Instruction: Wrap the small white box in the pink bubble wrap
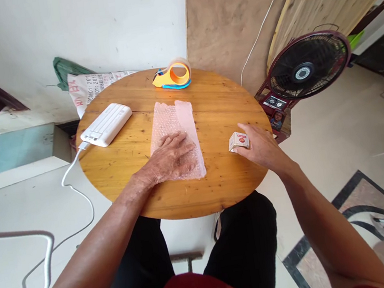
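Note:
My left hand (pixel 174 156) lies flat with its fingers stretched out on a pinkish bubble wrap bag (pixel 186 121), which rests in the middle of the round wooden table (pixel 226 184). To the right, my right hand (pixel 258 144) has its thumb and fingers around a small white box (pixel 238 140) with red print. The box is at the table surface near the right edge; whether it touches the wood I cannot tell. Part of the bag is covered by my left hand.
A yellow and blue tape dispenser (pixel 173 76) stands at the table's far edge. On the left lies a white power bank (pixel 106 125) with a cable (pixel 76 181) hanging off the edge. A dark red fan (pixel 305 71) stands beyond the table on the right.

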Demonstrator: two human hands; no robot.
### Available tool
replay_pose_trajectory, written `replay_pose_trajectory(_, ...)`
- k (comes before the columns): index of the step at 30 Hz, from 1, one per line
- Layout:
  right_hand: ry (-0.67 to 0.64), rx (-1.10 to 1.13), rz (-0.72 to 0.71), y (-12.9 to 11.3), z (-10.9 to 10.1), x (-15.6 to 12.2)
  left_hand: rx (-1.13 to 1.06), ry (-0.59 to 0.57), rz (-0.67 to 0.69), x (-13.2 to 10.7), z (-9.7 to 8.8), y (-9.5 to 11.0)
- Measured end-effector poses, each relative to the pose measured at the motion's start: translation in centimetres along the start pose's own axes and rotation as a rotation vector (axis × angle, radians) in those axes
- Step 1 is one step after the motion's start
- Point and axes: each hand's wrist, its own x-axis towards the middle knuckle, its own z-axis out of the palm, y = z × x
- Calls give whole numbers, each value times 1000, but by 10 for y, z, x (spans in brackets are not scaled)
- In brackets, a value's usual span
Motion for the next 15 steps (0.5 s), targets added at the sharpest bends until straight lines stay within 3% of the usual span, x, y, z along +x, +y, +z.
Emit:
replay_pose_trajectory(4, -74, 69, 114, 5, 4, 5, -11, -29, 0, 0, -2, 2)
replay_pose_trajectory(8, -74, 344, 252, -9, -19, 6, -25, -47, -18, 0, -3, 4)
replay_pose_trajectory(12, -123, 873, 146, -58, -55, 2, 9, -64, -10, -1, -4, 4)
replay_pose_trajectory(15, -335, 1119, -14, -113, -61, 2, 34, -59, -48, -2, -3, 4)
